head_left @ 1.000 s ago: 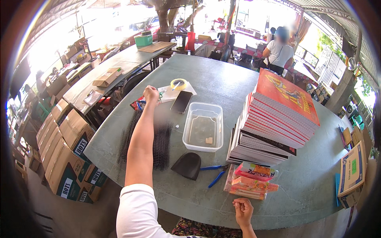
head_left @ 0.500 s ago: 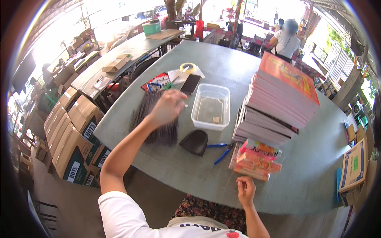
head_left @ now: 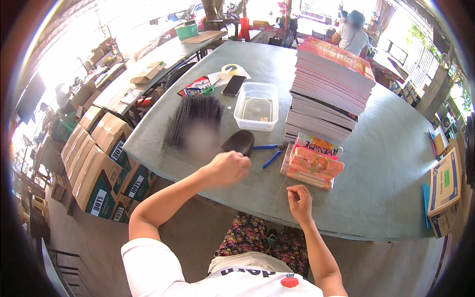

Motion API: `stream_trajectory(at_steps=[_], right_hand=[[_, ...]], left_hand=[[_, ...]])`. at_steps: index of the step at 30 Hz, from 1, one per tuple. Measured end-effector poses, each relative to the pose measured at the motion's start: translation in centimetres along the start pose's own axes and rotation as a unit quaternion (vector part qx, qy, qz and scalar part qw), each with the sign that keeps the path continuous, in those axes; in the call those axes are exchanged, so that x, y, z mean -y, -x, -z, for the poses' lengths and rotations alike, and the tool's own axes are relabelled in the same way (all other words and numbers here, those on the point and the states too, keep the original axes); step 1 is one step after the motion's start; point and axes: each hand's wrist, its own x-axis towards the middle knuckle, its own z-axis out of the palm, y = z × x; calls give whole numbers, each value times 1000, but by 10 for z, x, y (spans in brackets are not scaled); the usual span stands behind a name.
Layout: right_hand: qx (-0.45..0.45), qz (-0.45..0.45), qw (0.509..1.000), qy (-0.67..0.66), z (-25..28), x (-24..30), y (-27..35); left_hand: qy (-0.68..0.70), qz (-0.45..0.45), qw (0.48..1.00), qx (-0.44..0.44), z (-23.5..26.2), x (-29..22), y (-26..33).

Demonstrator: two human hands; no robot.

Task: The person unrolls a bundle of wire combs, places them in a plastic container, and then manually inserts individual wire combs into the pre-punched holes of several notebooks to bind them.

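Observation:
My left hand [head_left: 230,167] is over the table's near part with its fingers curled in. Anything inside it is hidden. Just beyond it lies a dark rounded wedge-shaped object [head_left: 239,142], with blue-handled pliers [head_left: 269,154] beside it. A bundle of black spiral binding coils [head_left: 195,116] is left of the wedge, partly blurred. My right hand [head_left: 300,204] is at the near edge, fingers curled and thumb near the index; whether it holds anything cannot be seen. In front of it sit small colourful notepads [head_left: 314,161], against a tall stack of spiral-bound notebooks [head_left: 329,84].
A clear plastic container [head_left: 237,115] stands mid-table with a small pale piece in it. Behind the coils lie a phone [head_left: 234,85], a tape roll [head_left: 230,69] and green-handled scissors [head_left: 208,90]. Cardboard boxes [head_left: 101,171] are stacked at left, another box [head_left: 445,183] at right. A person [head_left: 353,37] sits beyond.
My left hand has moved from above the coils toward me and to the right, near the dark wedge. Its fingers are now more curled. The view has tilted down; my right hand remains beside the notepads.

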Motion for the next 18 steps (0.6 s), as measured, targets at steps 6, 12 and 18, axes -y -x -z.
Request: stream_trajectory(at_steps=[6,12,18], right_hand=[[31,-64,997,3,-6,0,-9],[16,-55,998,13,-8,-2,-9],[59,-46,996,40,-7,2,-2]], left_hand=[[22,30,985,-167,34,47,5],[108,170,968,-152,51,49,36],[54,192,961,-190,66,82,53]])
